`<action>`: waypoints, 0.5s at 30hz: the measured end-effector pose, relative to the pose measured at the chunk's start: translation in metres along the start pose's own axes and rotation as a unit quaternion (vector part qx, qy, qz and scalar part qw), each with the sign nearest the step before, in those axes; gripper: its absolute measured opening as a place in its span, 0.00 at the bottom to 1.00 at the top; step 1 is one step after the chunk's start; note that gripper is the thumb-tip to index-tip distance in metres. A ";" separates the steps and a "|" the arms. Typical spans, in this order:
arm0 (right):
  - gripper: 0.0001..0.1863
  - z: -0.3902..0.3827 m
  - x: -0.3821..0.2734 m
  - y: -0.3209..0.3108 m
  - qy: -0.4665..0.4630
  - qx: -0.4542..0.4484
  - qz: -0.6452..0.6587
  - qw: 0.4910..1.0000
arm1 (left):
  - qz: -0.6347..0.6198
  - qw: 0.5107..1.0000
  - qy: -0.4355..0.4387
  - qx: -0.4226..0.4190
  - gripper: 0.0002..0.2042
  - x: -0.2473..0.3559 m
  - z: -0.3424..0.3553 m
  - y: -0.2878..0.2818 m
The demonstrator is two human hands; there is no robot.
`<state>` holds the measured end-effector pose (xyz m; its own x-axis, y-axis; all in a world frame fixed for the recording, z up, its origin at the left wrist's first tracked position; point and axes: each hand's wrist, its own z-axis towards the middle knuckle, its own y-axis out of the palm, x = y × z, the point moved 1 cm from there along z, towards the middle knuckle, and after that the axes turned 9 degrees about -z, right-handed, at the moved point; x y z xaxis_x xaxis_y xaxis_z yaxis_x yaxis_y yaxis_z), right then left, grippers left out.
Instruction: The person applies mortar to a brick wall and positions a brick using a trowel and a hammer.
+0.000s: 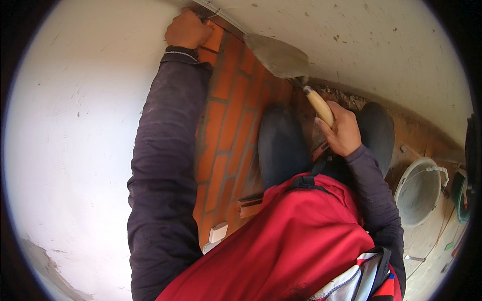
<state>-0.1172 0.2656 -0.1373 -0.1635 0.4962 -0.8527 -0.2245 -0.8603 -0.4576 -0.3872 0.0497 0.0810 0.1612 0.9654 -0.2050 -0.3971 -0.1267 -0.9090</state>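
Note:
My right hand (343, 129) is wrapped round the wooden handle of a trowel (277, 54). The trowel's broad, mortar-grey blade points up and left along the foot of the wall. At the far left corner, my left hand (188, 29) is closed above an orange brick (215, 37). What its fingers grip, if anything, is hidden. Between the hands runs orange brick paving (223, 118) with grey mortar joints, partly covered by my left sleeve and my knees.
White walls (75, 125) border the bricks on the left and at the far side. Rubble (346, 98) lies beyond my knees. On the right stands a grey bucket (417, 193) with a wire handle, beside a green container (459, 195). A small white block (218, 232) rests on the paving.

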 end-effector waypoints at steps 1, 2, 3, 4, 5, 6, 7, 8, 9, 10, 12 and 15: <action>0.17 0.004 -0.004 0.004 -0.009 0.007 -0.001 1.000 | -0.003 1.000 -0.006 0.009 0.26 -0.005 0.003 0.005; 0.17 0.008 -0.007 0.008 -0.004 -0.007 -0.012 1.000 | -0.007 1.000 -0.003 0.012 0.28 -0.009 0.007 0.008; 0.17 0.011 -0.010 0.013 -0.002 -0.002 -0.006 1.000 | -0.011 1.000 -0.001 0.015 0.30 -0.014 0.010 0.011; 0.17 0.013 -0.013 0.018 0.000 0.002 0.001 1.000 | -0.015 1.000 0.001 0.018 0.32 -0.019 0.012 0.014; 0.17 0.017 -0.016 0.021 0.001 0.009 0.004 1.000 | -0.015 1.000 0.014 0.006 0.33 -0.018 0.014 0.012; 0.18 0.020 -0.020 0.021 0.014 -0.002 0.003 1.000 | -0.015 1.000 0.027 -0.006 0.33 -0.017 0.017 0.010; 0.18 0.022 -0.022 0.025 0.008 0.007 0.000 1.000 | -0.015 0.999 0.039 -0.017 0.34 -0.015 0.020 0.008; 0.18 0.024 -0.022 0.030 0.002 0.016 -0.002 1.000 | -0.007 0.999 0.038 -0.005 0.35 -0.013 0.020 0.009; 0.18 0.026 -0.023 0.034 -0.004 0.024 -0.005 1.000 | 0.002 0.999 0.037 0.007 0.35 -0.009 0.019 0.010; 0.18 0.029 -0.025 0.036 -0.003 0.021 -0.013 1.000 | 0.010 0.999 0.036 0.019 0.36 -0.007 0.018 0.011; 0.18 0.032 -0.036 0.042 -0.004 0.011 -0.023 1.000 | -0.001 0.999 0.049 0.024 0.37 -0.025 0.026 0.018; 0.18 0.034 -0.039 0.047 0.001 0.028 -0.042 0.999 | -0.059 0.998 0.001 -0.015 0.35 -0.005 0.017 0.016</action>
<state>-0.1542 0.2097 -0.1164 -0.1391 0.5655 -0.8129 -0.2910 -0.8080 -0.5123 -0.4097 0.0466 0.0738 0.2072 0.9736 -0.0958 -0.3481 -0.0182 -0.9373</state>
